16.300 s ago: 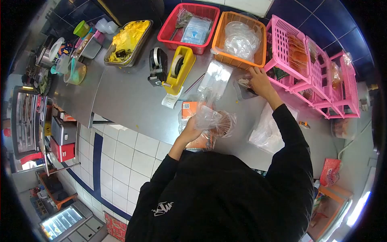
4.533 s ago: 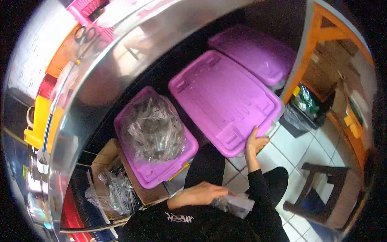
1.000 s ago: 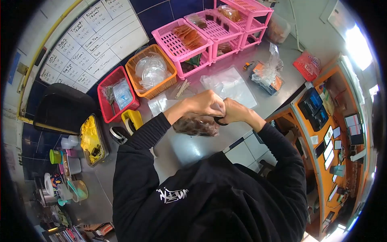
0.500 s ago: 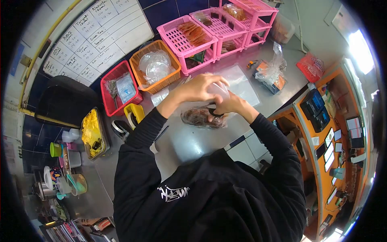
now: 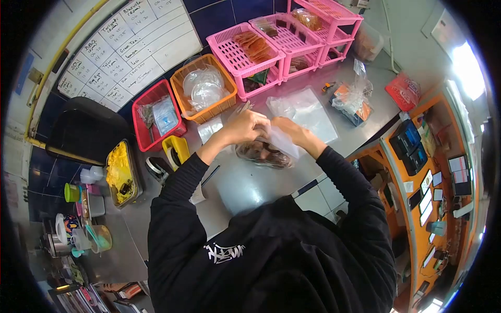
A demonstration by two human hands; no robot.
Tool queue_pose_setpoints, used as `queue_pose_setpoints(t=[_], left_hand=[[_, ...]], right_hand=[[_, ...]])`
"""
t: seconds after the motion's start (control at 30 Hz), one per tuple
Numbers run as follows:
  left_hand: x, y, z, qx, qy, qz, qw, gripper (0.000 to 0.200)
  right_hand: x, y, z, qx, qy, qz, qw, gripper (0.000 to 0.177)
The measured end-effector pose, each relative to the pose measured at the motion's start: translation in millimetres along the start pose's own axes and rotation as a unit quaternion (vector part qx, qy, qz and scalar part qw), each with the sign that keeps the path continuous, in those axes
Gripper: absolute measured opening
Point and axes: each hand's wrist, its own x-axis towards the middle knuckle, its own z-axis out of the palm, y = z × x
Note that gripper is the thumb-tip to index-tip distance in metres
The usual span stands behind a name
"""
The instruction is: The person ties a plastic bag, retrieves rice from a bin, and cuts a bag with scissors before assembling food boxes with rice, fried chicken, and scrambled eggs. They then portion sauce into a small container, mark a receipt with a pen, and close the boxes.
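Gripping filmy plastic (image 5: 284, 142), I had left hand (image 5: 243, 128) and right hand (image 5: 293, 131) close together. Dark bagged stuff (image 5: 262, 154) sat underneath.

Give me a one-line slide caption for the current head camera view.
Two bare hands, left and right, hold thin clear plastic above a steel counter.

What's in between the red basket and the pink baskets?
The orange basket, with clear plastic inside, is between the red basket and pink baskets. The head view shows it.
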Motion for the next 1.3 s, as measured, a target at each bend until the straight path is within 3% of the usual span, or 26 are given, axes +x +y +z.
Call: queue_pose_setpoints(t=[0.1,0.17,0.33,0.43,0.57,0.67,0.83,0.9,1.0,1.1,1.13,1.2,1.3], left_hand=[[0.1,-2.0,-2.1,0.011,0.02,0.023,0.999,0.01],[-3.1,-4.1,-2.5,0.007,0.035,0.002,0.999,0.011],[-2.8,-12.1,-3.0,-0.001,0.096,-0.022,0.995,0.011],[-7.7,-10.6,-18.4,-0.055,0.102,-0.103,0.988,0.011],[-8.8,-18.1,-26.2,-0.055,0.136,-0.103,0.984,0.011],[-15.6,-32.3,-36.1,-0.088,0.17,-0.123,0.974,0.013],[-47.6,-67.2,-41.4,-0.164,0.327,-0.118,0.923,0.012],[-57.1,-79.0,-28.5,-0.166,0.398,-0.141,0.891,0.018],[-61.3,-95.5,-6.7,-0.157,0.502,-0.17,0.833,0.019],[-55.2,-76.1,7.0,-0.219,0.551,-0.155,0.791,0.021],[-55.7,-75.6,10.9,-0.199,0.568,-0.153,0.784,0.022],[-60.4,-76.2,19.2,-0.157,0.603,-0.154,0.766,0.023],[-67.6,-66.4,29.5,-0.111,0.631,-0.152,0.753,0.021]], right_hand=[[-1.6,-8.2,-2.6,0.094,0.129,-0.079,0.984,0.02],[3.1,-12.0,-2.9,0.133,0.168,-0.104,0.971,0.019],[32.3,8.6,28.1,0.118,0.102,-0.078,0.985,0.02],[39.5,-15.9,1.8,-0.039,-0.017,0.065,0.997,0.025],[47.5,-18.2,5.7,0.035,-0.097,0.154,0.983,0.028],[43.6,-11.5,0.8,0.004,-0.034,0.087,0.996,0.029],[-11.1,-1.7,-34.6,0.058,-0.055,0.183,0.98,0.047],[-30.1,21.6,-33.6,0.0,-0.059,0.298,0.953,0.056],[-42.3,69.1,12.4,-0.1,0.003,0.399,0.912,0.055],[-67.1,130.5,88.2,-0.102,-0.019,0.36,0.927,0.042],[-71.3,120.8,80.5,-0.171,-0.088,0.265,0.945,0.023],[-60.7,109.0,62.0,-0.114,-0.148,0.303,0.934,0.021],[-67.1,110.5,76.8,-0.178,-0.099,0.301,0.932,0.027]])
